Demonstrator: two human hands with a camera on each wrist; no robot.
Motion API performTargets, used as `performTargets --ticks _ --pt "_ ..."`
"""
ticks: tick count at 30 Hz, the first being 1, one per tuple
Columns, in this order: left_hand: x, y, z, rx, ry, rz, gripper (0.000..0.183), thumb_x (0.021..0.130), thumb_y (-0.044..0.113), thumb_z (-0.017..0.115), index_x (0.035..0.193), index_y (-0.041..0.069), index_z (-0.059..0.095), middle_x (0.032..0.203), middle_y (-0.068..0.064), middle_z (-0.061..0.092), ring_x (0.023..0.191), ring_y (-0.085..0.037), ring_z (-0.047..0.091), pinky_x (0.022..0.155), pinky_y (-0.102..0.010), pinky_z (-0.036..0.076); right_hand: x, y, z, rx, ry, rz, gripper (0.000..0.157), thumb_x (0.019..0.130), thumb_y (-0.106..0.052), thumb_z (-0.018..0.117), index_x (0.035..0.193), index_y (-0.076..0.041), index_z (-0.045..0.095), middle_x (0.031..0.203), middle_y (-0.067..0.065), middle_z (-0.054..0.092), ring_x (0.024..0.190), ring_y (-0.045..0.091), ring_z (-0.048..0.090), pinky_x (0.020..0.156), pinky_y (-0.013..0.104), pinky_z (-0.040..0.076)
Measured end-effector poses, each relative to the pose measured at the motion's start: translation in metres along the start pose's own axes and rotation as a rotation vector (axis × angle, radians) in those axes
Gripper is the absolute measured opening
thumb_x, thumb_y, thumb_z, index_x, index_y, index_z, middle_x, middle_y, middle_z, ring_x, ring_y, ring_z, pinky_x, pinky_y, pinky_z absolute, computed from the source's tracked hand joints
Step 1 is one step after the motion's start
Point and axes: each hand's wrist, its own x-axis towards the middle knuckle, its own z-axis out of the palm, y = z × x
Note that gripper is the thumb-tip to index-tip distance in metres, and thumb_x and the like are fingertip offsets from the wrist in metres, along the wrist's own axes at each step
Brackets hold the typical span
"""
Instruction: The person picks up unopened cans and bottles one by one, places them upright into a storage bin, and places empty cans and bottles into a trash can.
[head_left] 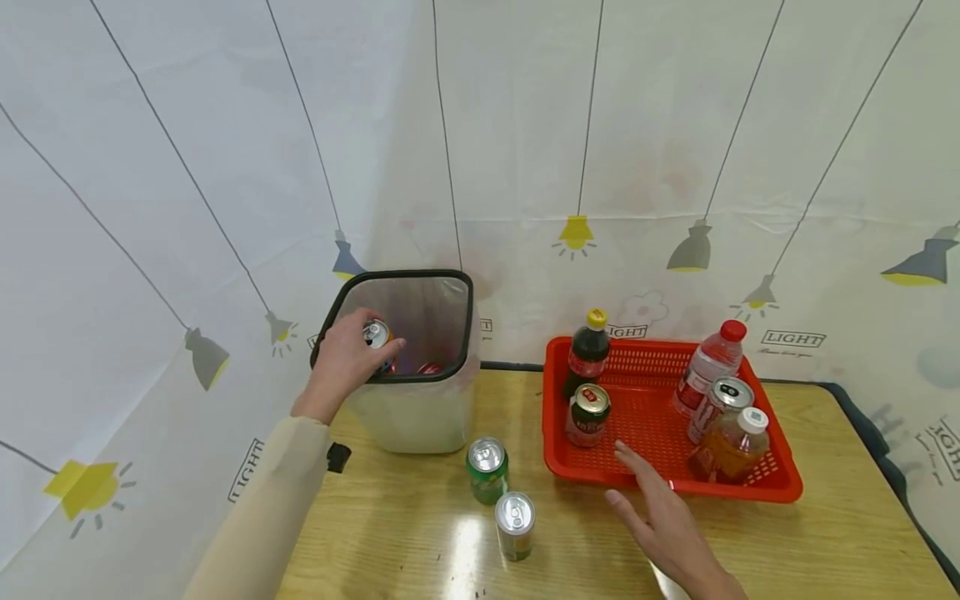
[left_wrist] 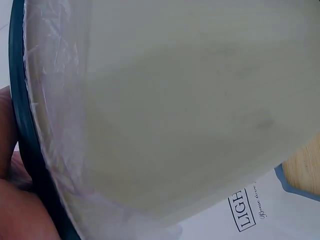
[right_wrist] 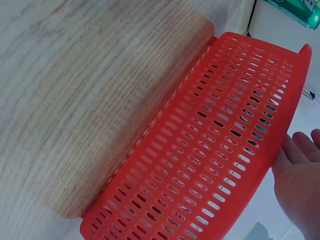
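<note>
At the back left stands a pale bin [head_left: 408, 421] with a dark rim and a clear plastic liner. My left hand [head_left: 347, 354] grips a drink can [head_left: 377, 333] over its opening, thumb and fingers around the sides. In the left wrist view, the bin's wall [left_wrist: 180, 110] fills most of the picture, hiding the can. My right hand [head_left: 667, 529], fingers extended, is by the front edge of a red plastic basket [head_left: 648, 425] and holds nothing. The right wrist view has this hand [right_wrist: 300, 182] beside the basket's slotted side [right_wrist: 185, 150].
A green can [head_left: 487, 473] and a silver-topped can [head_left: 515, 529] stand between bin and basket. Inside the basket are a dark cola bottle [head_left: 588, 354], a red-and-green can [head_left: 587, 417], a red-capped bottle [head_left: 708, 367], a silver-topped can [head_left: 720, 408] and an amber drink bottle [head_left: 731, 450].
</note>
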Motion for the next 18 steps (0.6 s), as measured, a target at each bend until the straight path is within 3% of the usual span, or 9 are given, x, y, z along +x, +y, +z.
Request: performTargets --ticks 7,10,14,18 --pt "0.0 0.0 0.002 0.011 -0.022 -0.003 0.056 0.096 0.036 0.073 0.136 -0.001 0.059 0.134 -0.023 0.061 0.121 -0.042 0.058 0.099 -0.058 0.049 -0.001 0.0 0.0 0.0 0.015 -0.024 0.057 0.104 -0.033 0.064 0.153 -0.009 0.047 0.16 0.011 0.046 0.138 0.039 0.051 0.103 0.066 0.044" --pt "-0.001 -0.001 0.004 -0.004 0.004 0.007 0.054 0.097 0.034 0.072 0.135 -0.002 0.059 0.135 -0.023 0.06 0.124 -0.042 0.056 0.102 -0.059 0.047 -0.001 0.0 0.0 0.004 0.012 -0.017 0.057 0.104 -0.034 0.064 0.153 -0.009 0.047 0.159 0.011 0.046 0.137 0.039 0.051 0.103 0.066 0.044" --pt "-0.004 0.001 0.005 -0.043 0.126 0.058 0.042 0.098 0.028 0.07 0.128 -0.001 0.063 0.133 -0.022 0.059 0.124 -0.042 0.056 0.103 -0.058 0.045 -0.002 0.0 0.0 0.008 0.006 -0.014 0.057 0.104 -0.035 0.064 0.152 -0.008 0.048 0.159 0.012 0.047 0.136 0.041 0.052 0.103 0.067 0.044" --pt "-0.013 0.005 0.004 -0.101 0.278 0.173 0.029 0.098 0.017 0.07 0.12 0.0 0.067 0.126 -0.019 0.063 0.12 -0.039 0.058 0.102 -0.056 0.046 -0.002 0.0 0.0 0.003 0.005 -0.015 0.057 0.104 -0.035 0.064 0.152 -0.009 0.048 0.159 0.012 0.047 0.136 0.04 0.053 0.102 0.066 0.045"
